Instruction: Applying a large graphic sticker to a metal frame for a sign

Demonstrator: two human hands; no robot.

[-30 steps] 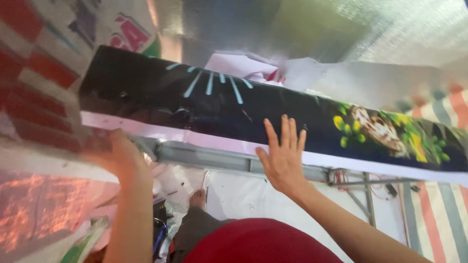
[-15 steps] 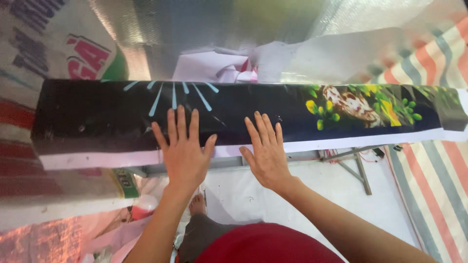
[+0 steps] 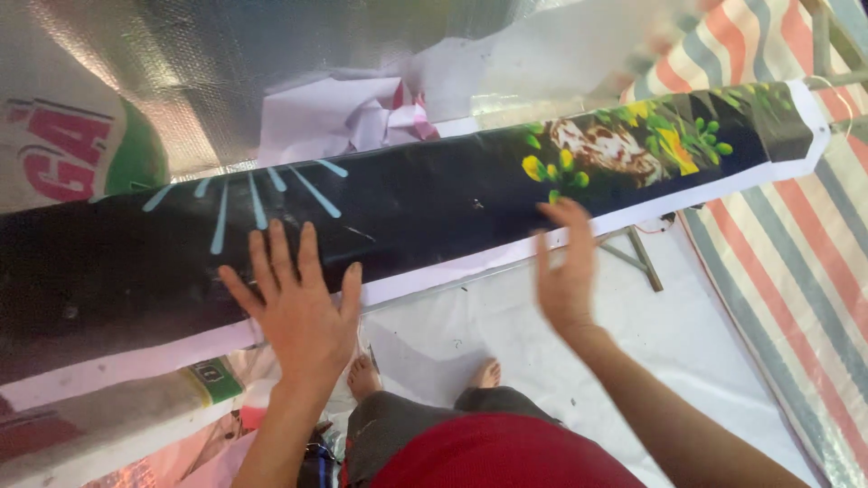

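Head view shows the long black printed banner (image 3: 407, 208) lying crosswise before the person, its long axis running left to right, the left hand (image 3: 294, 303) flat and spread on it, the right hand (image 3: 565, 267) open, holding nothing, at its white edge.

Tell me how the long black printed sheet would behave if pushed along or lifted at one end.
The black printed sheet looks thin and glossy, so it would probably slide easily. Lifted at one end, it likely sags. The left hand lies flat on it.
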